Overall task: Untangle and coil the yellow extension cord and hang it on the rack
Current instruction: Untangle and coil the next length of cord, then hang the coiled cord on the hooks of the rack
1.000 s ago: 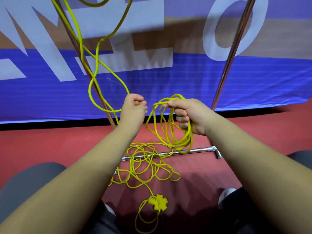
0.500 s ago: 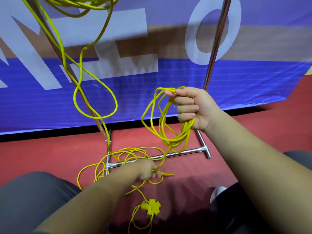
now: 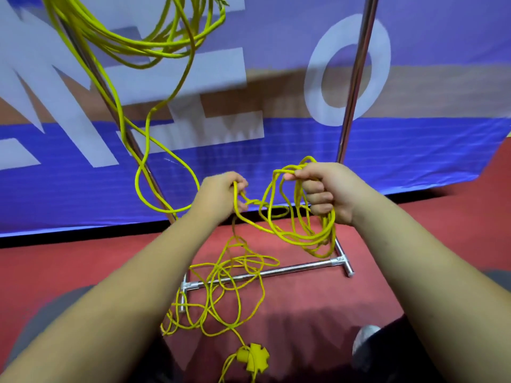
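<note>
Yellow extension cord (image 3: 301, 236) — light, limp, snag-prone; right hand (image 3: 329, 192) grips its coil, left hand (image 3: 221, 197) pinches the next strand — best feeding point.

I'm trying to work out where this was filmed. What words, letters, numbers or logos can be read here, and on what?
"O": big white letter on the banner, behind the right pole of the rack.
"E", probably: white letter left of it, partly behind cord.
Slanted white strokes at far left: cropped, N or M, cannot tell.
No print visible on the yellow cord or its socket block.
</note>
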`<move>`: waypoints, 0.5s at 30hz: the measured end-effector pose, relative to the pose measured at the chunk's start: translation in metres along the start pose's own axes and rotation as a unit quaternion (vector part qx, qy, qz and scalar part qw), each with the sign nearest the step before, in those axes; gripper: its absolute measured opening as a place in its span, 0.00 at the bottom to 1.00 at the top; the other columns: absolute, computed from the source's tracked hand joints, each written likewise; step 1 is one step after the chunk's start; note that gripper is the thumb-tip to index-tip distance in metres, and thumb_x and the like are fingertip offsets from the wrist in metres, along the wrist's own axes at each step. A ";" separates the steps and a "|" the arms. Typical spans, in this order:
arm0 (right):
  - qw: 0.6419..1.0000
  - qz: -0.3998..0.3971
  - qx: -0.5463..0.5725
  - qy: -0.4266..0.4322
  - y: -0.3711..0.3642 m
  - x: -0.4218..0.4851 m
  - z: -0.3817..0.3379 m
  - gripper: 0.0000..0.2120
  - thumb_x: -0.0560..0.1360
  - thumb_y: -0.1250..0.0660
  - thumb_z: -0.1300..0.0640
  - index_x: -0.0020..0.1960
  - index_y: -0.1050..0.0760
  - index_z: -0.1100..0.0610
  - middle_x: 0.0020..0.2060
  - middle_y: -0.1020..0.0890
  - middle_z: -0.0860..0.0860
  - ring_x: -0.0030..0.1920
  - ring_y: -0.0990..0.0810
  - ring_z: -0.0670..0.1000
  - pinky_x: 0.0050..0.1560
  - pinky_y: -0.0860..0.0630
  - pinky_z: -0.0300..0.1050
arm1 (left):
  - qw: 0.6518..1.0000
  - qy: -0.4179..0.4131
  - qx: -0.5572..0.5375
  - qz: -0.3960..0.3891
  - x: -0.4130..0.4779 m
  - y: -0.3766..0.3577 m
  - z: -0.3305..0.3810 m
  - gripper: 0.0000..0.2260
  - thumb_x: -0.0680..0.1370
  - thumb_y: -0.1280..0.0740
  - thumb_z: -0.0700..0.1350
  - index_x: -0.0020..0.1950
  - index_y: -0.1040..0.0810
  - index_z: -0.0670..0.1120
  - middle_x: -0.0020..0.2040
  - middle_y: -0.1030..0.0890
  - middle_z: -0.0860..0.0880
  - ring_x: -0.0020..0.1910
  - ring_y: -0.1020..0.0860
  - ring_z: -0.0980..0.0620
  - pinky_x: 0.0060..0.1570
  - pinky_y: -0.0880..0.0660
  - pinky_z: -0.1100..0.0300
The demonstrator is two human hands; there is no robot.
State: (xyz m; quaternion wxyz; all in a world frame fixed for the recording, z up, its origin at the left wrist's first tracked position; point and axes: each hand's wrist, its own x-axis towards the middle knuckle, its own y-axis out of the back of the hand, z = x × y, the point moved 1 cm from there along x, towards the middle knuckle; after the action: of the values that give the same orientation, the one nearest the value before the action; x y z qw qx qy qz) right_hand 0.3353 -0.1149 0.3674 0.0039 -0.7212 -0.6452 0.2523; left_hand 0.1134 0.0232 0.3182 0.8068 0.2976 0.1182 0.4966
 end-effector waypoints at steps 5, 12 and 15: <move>0.988 0.129 -0.024 0.077 -0.008 0.007 -0.009 0.08 0.81 0.34 0.57 0.57 0.20 0.57 0.26 0.40 0.46 0.22 0.45 0.45 0.21 0.48 0.36 | 0.991 -0.095 -0.052 0.076 0.024 0.055 0.103 0.12 0.83 0.35 0.35 0.48 0.19 0.51 0.41 0.17 0.39 0.40 0.13 0.39 0.42 0.15 0.45; 0.969 0.160 -0.008 0.189 -0.046 -0.009 -0.075 0.05 0.80 0.32 0.58 0.55 0.23 0.55 0.23 0.38 0.47 0.21 0.43 0.47 0.22 0.46 0.36 | 0.936 -0.289 0.028 0.199 0.038 0.130 0.240 0.07 0.79 0.34 0.40 0.52 0.16 0.47 0.43 0.15 0.48 0.44 0.13 0.50 0.48 0.16 0.46; 0.963 0.145 -0.006 0.226 -0.070 -0.020 -0.115 0.04 0.80 0.33 0.58 0.54 0.23 0.56 0.23 0.38 0.48 0.20 0.43 0.47 0.23 0.46 0.36 | 0.897 -0.334 0.056 0.283 0.035 0.163 0.285 0.08 0.79 0.35 0.47 0.52 0.16 0.50 0.45 0.15 0.51 0.47 0.15 0.50 0.50 0.19 0.47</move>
State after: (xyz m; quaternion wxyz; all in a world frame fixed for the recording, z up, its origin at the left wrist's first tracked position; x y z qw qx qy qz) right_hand 0.3118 -0.0848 0.4986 0.1085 -0.8451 -0.5179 0.0763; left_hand 0.1496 0.0044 0.6458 0.6063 0.5116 -0.2193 0.5680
